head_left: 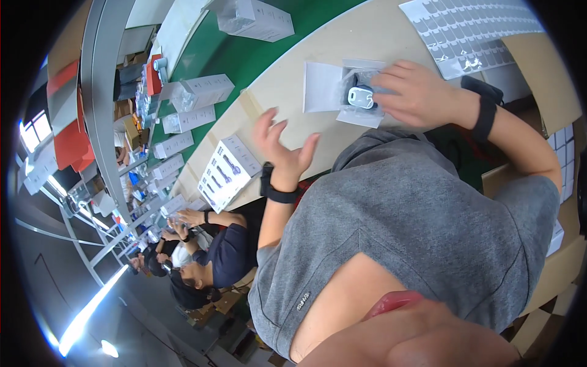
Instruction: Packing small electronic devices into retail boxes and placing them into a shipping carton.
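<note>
i see the right hand (417, 93) resting fingers-down on a small grey device (361, 97) in a clear bag, sitting in the open white box (324, 85) on the beige table (287, 73). not clamped, can't tell any real grip. left hand (282, 147) hovers open and empty, down-left of the box (well apart). device's long axis runs roughly toward the right hand, which is nearer.

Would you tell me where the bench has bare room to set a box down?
Bare bench lies between the open tray and the sticker sheet, and between the left hand and that tray. Crowded under the right hand.
</note>
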The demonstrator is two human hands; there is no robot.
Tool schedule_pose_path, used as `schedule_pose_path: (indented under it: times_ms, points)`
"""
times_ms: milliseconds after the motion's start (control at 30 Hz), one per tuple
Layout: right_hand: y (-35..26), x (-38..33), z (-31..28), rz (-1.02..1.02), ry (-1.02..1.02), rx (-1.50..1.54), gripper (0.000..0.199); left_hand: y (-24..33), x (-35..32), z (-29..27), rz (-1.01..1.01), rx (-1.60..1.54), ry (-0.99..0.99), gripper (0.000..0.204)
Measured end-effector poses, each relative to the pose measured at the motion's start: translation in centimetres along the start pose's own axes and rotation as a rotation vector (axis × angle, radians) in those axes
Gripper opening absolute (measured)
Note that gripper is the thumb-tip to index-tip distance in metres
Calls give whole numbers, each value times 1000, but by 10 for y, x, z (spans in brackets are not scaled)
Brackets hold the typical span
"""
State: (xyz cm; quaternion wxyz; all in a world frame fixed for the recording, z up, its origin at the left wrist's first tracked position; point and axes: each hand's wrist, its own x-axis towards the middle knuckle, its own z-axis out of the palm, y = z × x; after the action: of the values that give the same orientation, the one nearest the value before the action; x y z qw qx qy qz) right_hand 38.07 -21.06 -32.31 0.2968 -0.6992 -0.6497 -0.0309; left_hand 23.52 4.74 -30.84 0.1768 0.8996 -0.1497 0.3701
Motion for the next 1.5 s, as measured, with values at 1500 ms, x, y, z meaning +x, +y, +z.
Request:
schedule_pose_path:
  times_ms: [1500]
  points:
    - [10,15,-43,528,403,1127,28,23,-57,97,-491,-554,-327,24]
